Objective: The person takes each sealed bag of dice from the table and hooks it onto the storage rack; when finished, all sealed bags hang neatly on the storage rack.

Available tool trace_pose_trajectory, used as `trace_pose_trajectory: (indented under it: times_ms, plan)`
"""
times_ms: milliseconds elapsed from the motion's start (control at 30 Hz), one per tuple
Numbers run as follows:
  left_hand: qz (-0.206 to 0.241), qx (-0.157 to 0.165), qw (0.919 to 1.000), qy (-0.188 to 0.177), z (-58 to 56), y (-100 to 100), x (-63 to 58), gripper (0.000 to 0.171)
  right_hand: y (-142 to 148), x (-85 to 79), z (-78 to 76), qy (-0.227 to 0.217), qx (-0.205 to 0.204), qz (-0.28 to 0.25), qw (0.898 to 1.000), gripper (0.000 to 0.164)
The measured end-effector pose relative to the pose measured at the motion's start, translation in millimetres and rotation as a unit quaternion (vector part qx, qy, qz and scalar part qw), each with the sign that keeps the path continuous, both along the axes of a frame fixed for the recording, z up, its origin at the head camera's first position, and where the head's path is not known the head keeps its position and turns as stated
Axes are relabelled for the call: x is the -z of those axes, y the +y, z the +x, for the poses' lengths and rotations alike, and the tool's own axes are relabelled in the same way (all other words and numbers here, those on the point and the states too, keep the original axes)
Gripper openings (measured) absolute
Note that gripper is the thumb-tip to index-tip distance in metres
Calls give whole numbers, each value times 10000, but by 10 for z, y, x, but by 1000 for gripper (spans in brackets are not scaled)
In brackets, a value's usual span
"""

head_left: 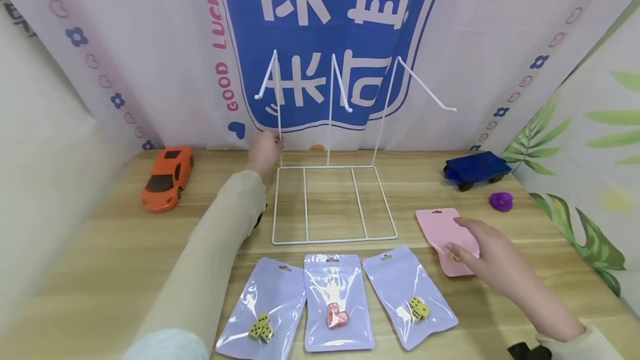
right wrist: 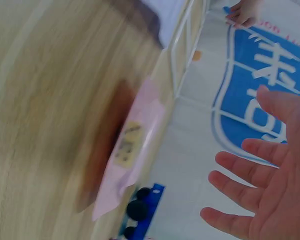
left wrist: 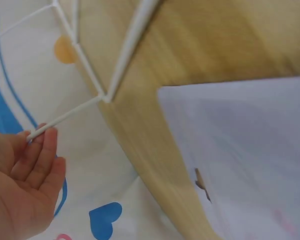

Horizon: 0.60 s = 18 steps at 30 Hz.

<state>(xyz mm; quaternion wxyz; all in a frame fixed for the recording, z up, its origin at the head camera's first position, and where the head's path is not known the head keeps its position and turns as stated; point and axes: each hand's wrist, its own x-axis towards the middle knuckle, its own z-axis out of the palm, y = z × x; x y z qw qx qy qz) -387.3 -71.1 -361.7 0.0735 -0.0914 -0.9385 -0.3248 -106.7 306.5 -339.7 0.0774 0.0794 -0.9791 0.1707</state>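
Note:
My left hand [head_left: 265, 151] pinches the left upright of a white wire rack [head_left: 330, 167], low down near its base. In the left wrist view, thumb and fingertips meet around that thin rod [left wrist: 65, 116]. My right hand [head_left: 492, 254] hovers over a pink zip pouch [head_left: 445, 226], fingers spread and holding nothing. The right wrist view shows yellow dice [right wrist: 129, 145] inside this pouch. Three lilac pouches lie in front of the rack: the left [head_left: 262, 293] and right [head_left: 400, 288] ones hold yellow dice, the middle one [head_left: 332, 282] red dice.
An orange toy car [head_left: 167, 178] stands at the back left. Back right are a blue toy cart [head_left: 476, 170] and a small purple object [head_left: 501, 201]. Three hooked arms jut forward from the rack's top. A printed cloth [head_left: 175, 71] hangs behind the table.

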Motion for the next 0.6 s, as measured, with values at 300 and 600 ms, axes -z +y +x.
trace_pose_trajectory:
  times_ms: [300, 600]
  plan:
    - [-95, -151, 9998, -111, -15, -62, 24, 19, 247, 215, -357, -1706, 883, 754, 9785, 79]
    - [-107, -65, 9997, -218, 6, 16, 6, 18, 336, 344, -422, -2082, 911, 532, 9724, 88]
